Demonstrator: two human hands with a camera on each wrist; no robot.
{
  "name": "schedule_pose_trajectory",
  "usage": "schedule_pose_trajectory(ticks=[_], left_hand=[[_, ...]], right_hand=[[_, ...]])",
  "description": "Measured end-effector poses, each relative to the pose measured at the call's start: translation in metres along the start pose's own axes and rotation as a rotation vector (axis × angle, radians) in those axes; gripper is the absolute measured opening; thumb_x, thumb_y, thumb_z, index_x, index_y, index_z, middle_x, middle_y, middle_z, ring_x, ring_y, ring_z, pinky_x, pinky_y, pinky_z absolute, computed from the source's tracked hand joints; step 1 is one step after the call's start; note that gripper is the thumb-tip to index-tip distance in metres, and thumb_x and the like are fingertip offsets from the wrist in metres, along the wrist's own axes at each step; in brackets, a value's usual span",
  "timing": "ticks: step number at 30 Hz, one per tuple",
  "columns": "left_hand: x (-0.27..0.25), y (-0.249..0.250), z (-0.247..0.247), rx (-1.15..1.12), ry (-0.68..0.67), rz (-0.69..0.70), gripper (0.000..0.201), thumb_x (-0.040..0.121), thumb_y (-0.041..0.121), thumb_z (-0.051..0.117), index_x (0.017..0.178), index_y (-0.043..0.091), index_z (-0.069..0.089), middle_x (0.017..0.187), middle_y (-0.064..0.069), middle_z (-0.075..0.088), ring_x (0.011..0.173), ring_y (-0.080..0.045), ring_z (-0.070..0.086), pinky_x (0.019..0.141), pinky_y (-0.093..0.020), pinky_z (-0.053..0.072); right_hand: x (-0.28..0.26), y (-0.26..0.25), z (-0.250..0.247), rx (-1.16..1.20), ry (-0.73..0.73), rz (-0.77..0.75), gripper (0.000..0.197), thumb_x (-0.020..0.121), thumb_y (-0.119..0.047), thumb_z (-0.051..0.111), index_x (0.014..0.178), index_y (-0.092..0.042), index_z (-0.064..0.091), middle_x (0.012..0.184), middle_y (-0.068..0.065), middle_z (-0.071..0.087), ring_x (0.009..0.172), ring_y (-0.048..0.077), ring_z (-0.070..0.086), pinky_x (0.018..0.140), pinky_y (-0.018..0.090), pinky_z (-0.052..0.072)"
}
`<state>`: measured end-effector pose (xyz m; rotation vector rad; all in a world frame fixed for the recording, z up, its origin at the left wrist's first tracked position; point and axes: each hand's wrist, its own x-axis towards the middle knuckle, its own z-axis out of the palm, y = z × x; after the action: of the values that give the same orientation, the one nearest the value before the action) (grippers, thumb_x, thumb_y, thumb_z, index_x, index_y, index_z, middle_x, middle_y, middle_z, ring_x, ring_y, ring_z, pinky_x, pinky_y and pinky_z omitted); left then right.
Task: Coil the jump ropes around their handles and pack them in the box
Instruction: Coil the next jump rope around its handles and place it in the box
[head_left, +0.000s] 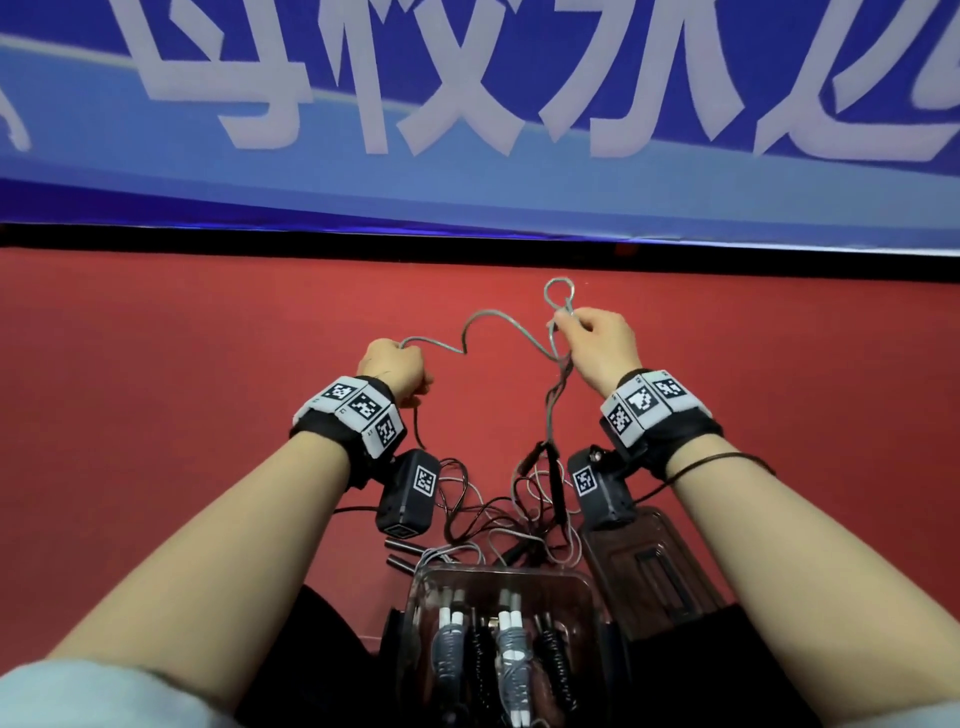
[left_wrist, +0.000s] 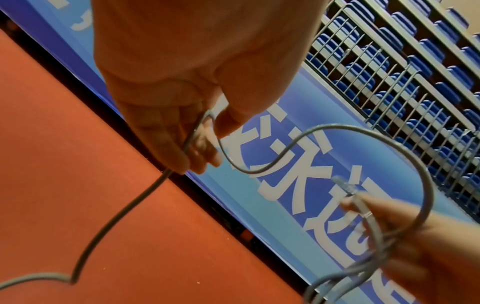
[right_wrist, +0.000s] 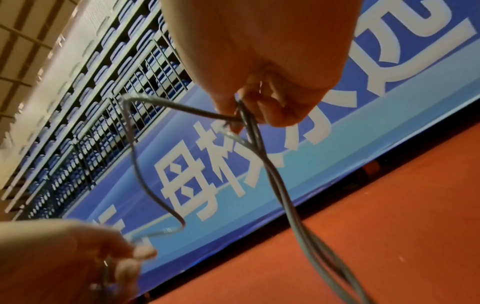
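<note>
Holding a grey jump rope (head_left: 483, 317) above the red floor (head_left: 156, 415), left hand (head_left: 392, 366) fingers curl round it; right hand (head_left: 597, 340) fingers pinch its loops, the clear box (head_left: 431, 587) near.

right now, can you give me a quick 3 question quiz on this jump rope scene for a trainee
1. True or false: the left hand and the right hand hold the same grey rope.
2. Multiple choice: where do the coiled ropes already packed sit? A) on the red floor beside the box B) in the clear box near the person's lap C) in the right hand
3. Fill in: beyond the box, a loose tangle of ropes lies on the ____ floor.

Key
1. True: it runs slack from one hand to the other.
2. B
3. red
</note>
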<state>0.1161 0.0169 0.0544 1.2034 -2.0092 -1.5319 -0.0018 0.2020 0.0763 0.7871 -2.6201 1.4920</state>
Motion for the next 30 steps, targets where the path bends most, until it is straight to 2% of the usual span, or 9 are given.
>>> schedule_pose_trajectory(ticks=[4,8,12,14,15,18,22,26,30], left_hand=[[0.008,-0.012,-0.001,0.183,-0.058,-0.095,0.024,0.094,0.007,0.045,0.112,-0.003,0.057,0.083,-0.015,0.059,0.066,-0.026,0.057,0.062,-0.033,0.052],[0.002,-0.016,0.004,0.501,-0.006,0.006,0.028,0.092,0.014,0.054,0.109,-0.007,0.062,0.11,-0.024,0.066,0.105,-0.038,0.064,0.086,-0.04,0.054],[-0.02,-0.015,0.021,0.396,-0.494,0.062,0.022,0.096,0.003,0.049,0.086,0.012,0.067,0.086,-0.003,0.069,0.079,-0.017,0.063,0.065,-0.026,0.049],[-0.033,-0.011,0.029,0.387,-0.682,0.097,0.015,0.094,0.011,0.061,0.109,0.015,0.061,0.1,0.002,0.064,0.091,-0.013,0.061,0.069,-0.026,0.049],[-0.036,-0.01,0.033,0.394,-0.698,0.149,0.034,0.091,0.02,0.068,0.122,0.017,0.055,0.109,0.003,0.06,0.101,-0.015,0.06,0.074,-0.026,0.05],[-0.033,-0.008,0.041,0.368,-0.559,0.313,0.061,0.085,0.04,0.072,0.137,0.018,0.047,0.124,0.0,0.057,0.115,-0.017,0.057,0.09,-0.031,0.049],[-0.029,-0.013,0.047,0.325,-0.522,0.392,0.043,0.089,0.031,0.07,0.124,0.01,0.058,0.115,-0.002,0.062,0.11,-0.016,0.059,0.098,-0.032,0.048],[-0.025,-0.021,0.051,0.419,-0.465,0.462,0.023,0.089,0.027,0.07,0.073,0.019,0.057,0.076,0.002,0.062,0.072,-0.014,0.056,0.08,-0.035,0.049],[-0.025,-0.02,0.054,0.388,-0.399,0.408,0.026,0.095,0.028,0.059,0.072,0.02,0.049,0.064,0.001,0.063,0.061,-0.02,0.058,0.075,-0.041,0.055]], right_hand=[[0.013,-0.016,-0.016,0.251,0.185,-0.056,0.033,0.096,-0.033,0.053,0.081,-0.009,0.07,0.057,-0.003,0.046,0.047,0.008,0.039,0.048,0.024,0.034],[0.013,-0.009,-0.013,0.447,0.083,0.113,0.033,0.097,-0.028,0.055,0.067,-0.014,0.062,0.051,-0.003,0.054,0.035,0.008,0.049,0.049,0.027,0.046],[0.007,-0.028,-0.009,0.757,0.013,0.185,0.035,0.099,-0.026,0.054,0.069,-0.008,0.051,0.052,0.004,0.052,0.033,0.007,0.045,0.047,0.025,0.05],[0.001,-0.038,-0.005,0.908,-0.041,0.239,0.033,0.1,-0.026,0.053,0.072,-0.008,0.049,0.057,0.006,0.052,0.036,0.007,0.043,0.046,0.022,0.051],[-0.001,-0.04,-0.002,0.948,-0.073,0.262,0.031,0.1,-0.026,0.053,0.074,-0.009,0.049,0.059,0.007,0.053,0.038,0.007,0.043,0.047,0.022,0.051],[-0.007,-0.041,0.005,0.999,-0.145,0.292,0.029,0.1,-0.024,0.052,0.076,-0.008,0.051,0.064,0.008,0.054,0.042,0.008,0.045,0.05,0.023,0.053],[-0.012,-0.045,0.006,1.063,-0.212,0.271,0.028,0.102,-0.024,0.049,0.08,-0.008,0.052,0.066,0.008,0.055,0.044,0.009,0.047,0.055,0.024,0.055],[-0.014,-0.05,0.004,1.076,-0.246,0.266,0.027,0.102,-0.025,0.048,0.081,-0.008,0.054,0.068,0.007,0.055,0.046,0.008,0.046,0.054,0.023,0.054],[-0.014,-0.048,-0.001,1.013,-0.235,0.254,0.023,0.101,-0.024,0.049,0.087,-0.008,0.057,0.073,0.005,0.057,0.05,0.009,0.045,0.054,0.023,0.052]])
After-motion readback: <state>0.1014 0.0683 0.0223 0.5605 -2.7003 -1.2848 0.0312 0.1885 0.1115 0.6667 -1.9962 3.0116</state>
